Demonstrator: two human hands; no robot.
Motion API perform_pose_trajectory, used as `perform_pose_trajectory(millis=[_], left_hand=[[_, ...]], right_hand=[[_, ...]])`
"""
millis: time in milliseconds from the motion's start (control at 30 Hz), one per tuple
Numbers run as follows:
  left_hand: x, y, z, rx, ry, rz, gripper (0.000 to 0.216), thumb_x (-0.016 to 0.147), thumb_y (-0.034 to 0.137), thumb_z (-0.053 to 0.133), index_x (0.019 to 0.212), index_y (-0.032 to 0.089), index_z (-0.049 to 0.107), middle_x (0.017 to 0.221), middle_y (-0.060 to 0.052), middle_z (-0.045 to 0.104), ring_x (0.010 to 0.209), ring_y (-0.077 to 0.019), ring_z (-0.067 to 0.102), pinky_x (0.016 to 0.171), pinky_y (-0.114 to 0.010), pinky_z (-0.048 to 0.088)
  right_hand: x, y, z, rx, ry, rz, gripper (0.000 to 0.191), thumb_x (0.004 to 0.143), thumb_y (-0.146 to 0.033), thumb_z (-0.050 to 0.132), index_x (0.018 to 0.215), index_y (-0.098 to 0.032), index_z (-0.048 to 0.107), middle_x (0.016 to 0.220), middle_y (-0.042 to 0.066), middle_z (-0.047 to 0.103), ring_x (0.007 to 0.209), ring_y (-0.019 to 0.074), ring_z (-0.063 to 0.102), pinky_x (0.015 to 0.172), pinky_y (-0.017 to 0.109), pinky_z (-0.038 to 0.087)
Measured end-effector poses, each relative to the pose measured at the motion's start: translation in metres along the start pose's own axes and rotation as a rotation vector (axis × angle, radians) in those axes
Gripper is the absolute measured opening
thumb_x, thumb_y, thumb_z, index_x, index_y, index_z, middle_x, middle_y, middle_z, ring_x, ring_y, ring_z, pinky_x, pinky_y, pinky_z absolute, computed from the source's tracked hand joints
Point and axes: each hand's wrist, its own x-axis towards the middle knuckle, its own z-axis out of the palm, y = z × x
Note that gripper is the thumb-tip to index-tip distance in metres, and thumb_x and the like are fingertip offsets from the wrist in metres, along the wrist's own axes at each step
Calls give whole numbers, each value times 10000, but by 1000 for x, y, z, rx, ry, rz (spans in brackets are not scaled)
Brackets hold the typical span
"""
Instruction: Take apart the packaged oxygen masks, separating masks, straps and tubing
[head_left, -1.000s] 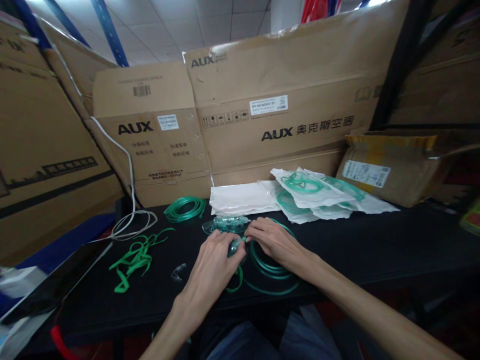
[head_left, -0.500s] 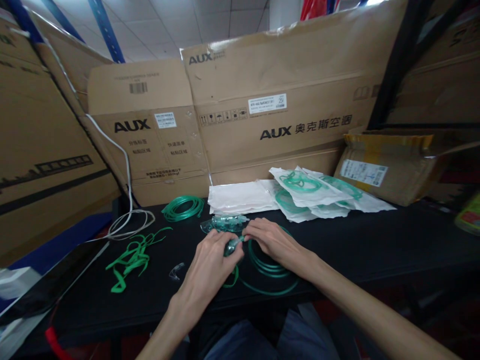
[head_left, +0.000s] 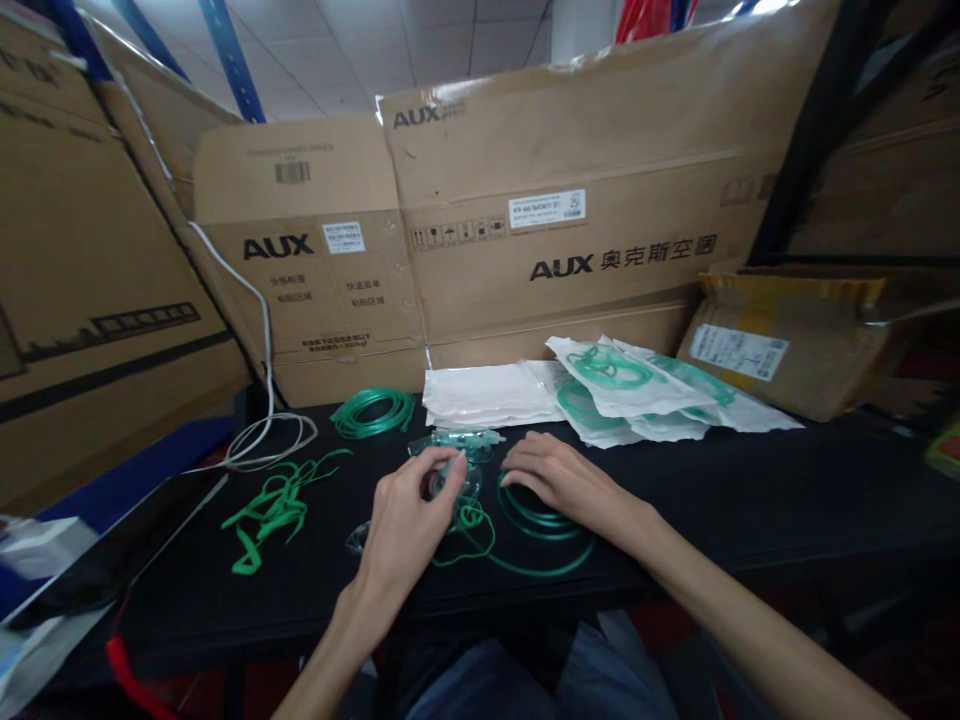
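My left hand (head_left: 418,505) is closed, thumb and fingertips pinching a clear plastic oxygen mask (head_left: 466,486) that is partly hidden by the fingers. A thin green elastic strap (head_left: 480,540) trails from beneath it onto the black table. My right hand (head_left: 566,483) lies over a coil of green tubing (head_left: 544,520), its fingers curled round the upper left side of the loops. Just beyond both hands is a clear greenish plastic piece (head_left: 472,440). Beside my left wrist a small clear plastic part (head_left: 357,538) shows in part.
Farther left are a bundle of green straps (head_left: 281,505) and another tubing coil (head_left: 373,412). White pouches (head_left: 487,395) are stacked at the back, near filled pouches with green tubing (head_left: 622,385). Cardboard (head_left: 480,300) walls the rear; an opened carton (head_left: 787,345) stands right.
My hands have drawn apart. The left has shifted slightly left with the mask, and the right now rests over the tubing coil. More of the green strap shows; the view has shifted slightly.
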Motion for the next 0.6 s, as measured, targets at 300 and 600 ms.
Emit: perform_pose_trajectory(millis=[300, 600], left_hand=[[-3, -8, -8, -116, 7, -146, 330, 933, 490, 560, 957, 213, 736, 788, 6, 746, 726, -181, 655, 644, -247, 420], [-5, -11, -9, -143, -32, -205, 343, 920, 509, 555, 976, 217, 726, 797, -2, 750, 756, -196, 673, 674, -251, 443]], right_hand=[[-26, -39, -20, -184, 0, 95, 297, 952, -421, 631, 1147, -211, 707, 1196, 118, 686, 1081, 279, 656, 945, 471, 527], [-66, -68, -16, -160, -112, 244, 506, 757, -496, 823, 1118, -193, 638, 1148, 103, 674, 1129, 325, 619, 1008, 557, 486]])
